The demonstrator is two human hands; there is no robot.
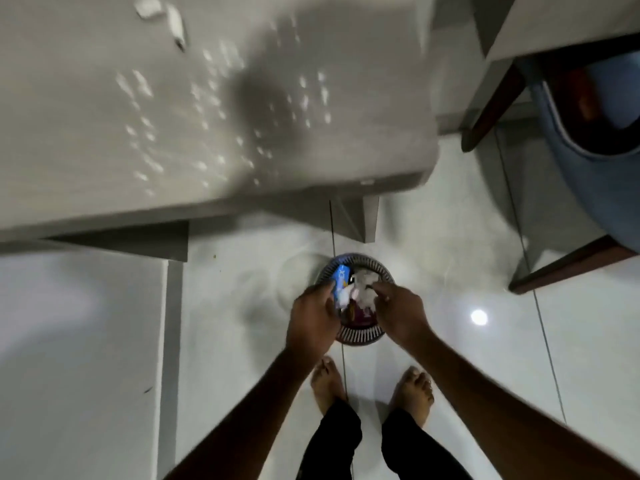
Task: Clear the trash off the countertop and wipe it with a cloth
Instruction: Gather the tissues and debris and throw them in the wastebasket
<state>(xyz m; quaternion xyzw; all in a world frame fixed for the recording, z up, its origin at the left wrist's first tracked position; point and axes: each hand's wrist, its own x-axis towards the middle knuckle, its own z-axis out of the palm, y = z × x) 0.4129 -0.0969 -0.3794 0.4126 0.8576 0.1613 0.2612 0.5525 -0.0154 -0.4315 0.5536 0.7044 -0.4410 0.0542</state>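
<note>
- Both hands low over the waste basket (360, 336) on the floor. Left hand (313, 318) curled on a blue carton (340, 277), which tips into the basket mouth. Right hand (401, 315) just beside it, fingers bent down toward crumpled white paper (363, 284) inside; grip or release, cannot tell through the blur.
- Hands close together but not touching, one at each side of the rim.
- Bare feet (412, 389) right behind the basket, on glossy floor tiles (242, 341).
- Tabletop (86, 150) lies ahead of and above the hands, its front edge just beyond the basket.
- Remaining trash: many small white scraps (207, 98) scattered over the middle of the tabletop; two larger white pieces (175, 24) at the far left corner, the longer one pointing away from the person.
- Judgement: scraps sit ahead and mostly to the left, so the left hand has the shorter reach.
- Chair (588, 140) to the far right. No cloth in view.
</note>
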